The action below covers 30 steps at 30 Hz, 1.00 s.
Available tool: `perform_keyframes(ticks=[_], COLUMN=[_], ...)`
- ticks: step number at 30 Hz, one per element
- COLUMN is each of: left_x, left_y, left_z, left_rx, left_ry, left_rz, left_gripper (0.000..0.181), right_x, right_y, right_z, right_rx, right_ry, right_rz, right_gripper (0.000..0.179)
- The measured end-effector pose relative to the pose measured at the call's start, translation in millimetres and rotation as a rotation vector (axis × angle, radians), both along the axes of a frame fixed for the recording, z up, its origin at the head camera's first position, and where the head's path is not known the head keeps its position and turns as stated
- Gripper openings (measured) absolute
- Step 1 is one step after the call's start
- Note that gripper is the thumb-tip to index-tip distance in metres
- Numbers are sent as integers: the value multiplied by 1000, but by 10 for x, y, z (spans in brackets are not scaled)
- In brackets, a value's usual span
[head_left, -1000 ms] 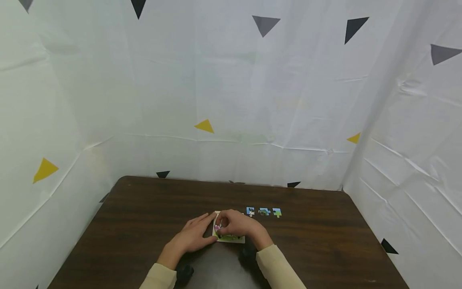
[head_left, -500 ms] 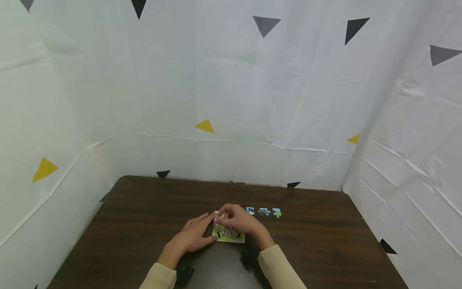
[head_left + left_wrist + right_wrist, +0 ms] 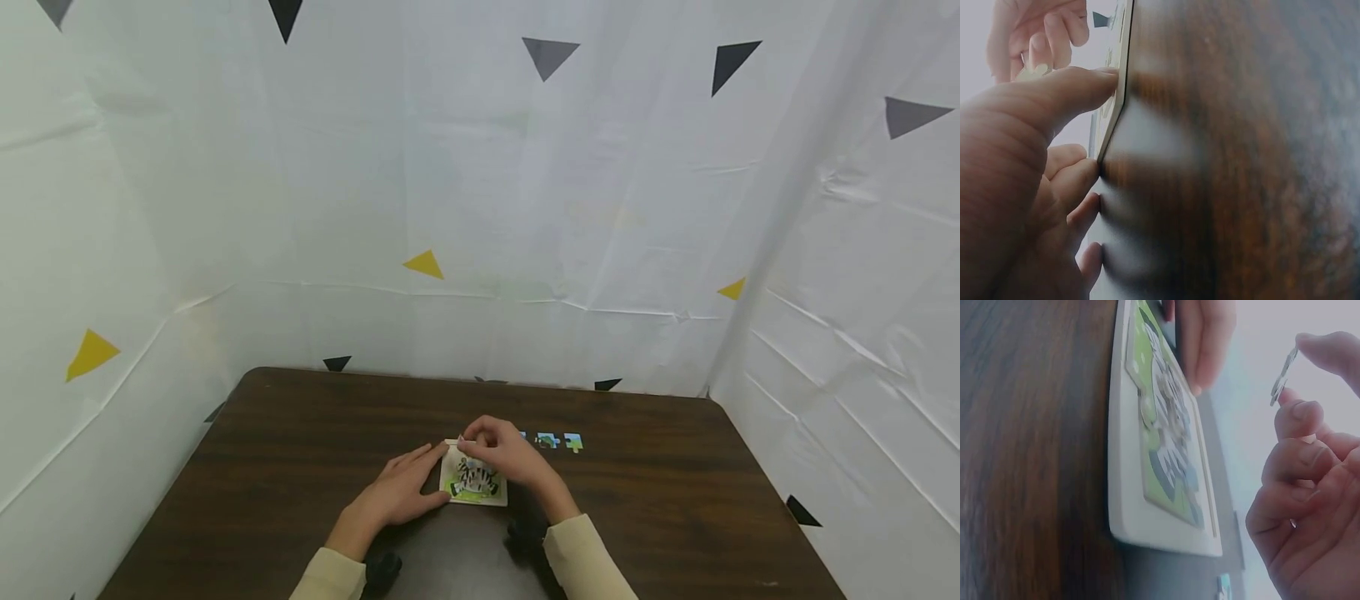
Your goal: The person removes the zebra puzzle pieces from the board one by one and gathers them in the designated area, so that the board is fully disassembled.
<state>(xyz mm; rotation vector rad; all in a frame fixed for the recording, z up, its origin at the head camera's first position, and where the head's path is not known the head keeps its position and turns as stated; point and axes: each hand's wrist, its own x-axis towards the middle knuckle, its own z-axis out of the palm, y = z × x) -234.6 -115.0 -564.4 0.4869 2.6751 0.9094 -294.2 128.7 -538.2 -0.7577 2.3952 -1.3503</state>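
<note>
A small pale jigsaw board (image 3: 1132, 519) lies flat on the table, with joined pieces on it showing a zebra (image 3: 474, 477) on green. My left hand (image 3: 401, 487) lies at the board's left side, fingers extended; its thumb touches the near left corner and its index finger the far left one. Over the board's far edge, my right hand (image 3: 506, 457) pinches a thin puzzle piece (image 3: 1284, 375) between thumb and fingertip, raised off the board. That piece is seen almost edge-on in the right wrist view, so its picture is hidden.
To the right of the board lie loose puzzle pieces: one with green and blue (image 3: 547, 440), another (image 3: 573, 442) beside it, and a third mostly behind my right hand. The dark wooden table (image 3: 675, 500) meets a white curtain (image 3: 480, 208) with triangles at its back.
My right hand has moved from the board's left part toward its far edge, lifting the puzzle piece and uncovering the zebra picture. My left hand stays in place.
</note>
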Motion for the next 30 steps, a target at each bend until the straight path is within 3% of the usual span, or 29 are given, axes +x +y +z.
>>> perform_keyframes(ticks=[16, 30], left_x=[-35, -24], left_y=[-32, -74], left_z=[-48, -31], left_rx=[-26, -37], left_ry=[37, 50], left_rz=[52, 74], left_gripper=[83, 81], right_x=[19, 43], right_y=[267, 658], right_z=[-21, 117], right_rx=[-11, -27], right_ry=[19, 22], right_rz=[-64, -198], right_gripper=[27, 28])
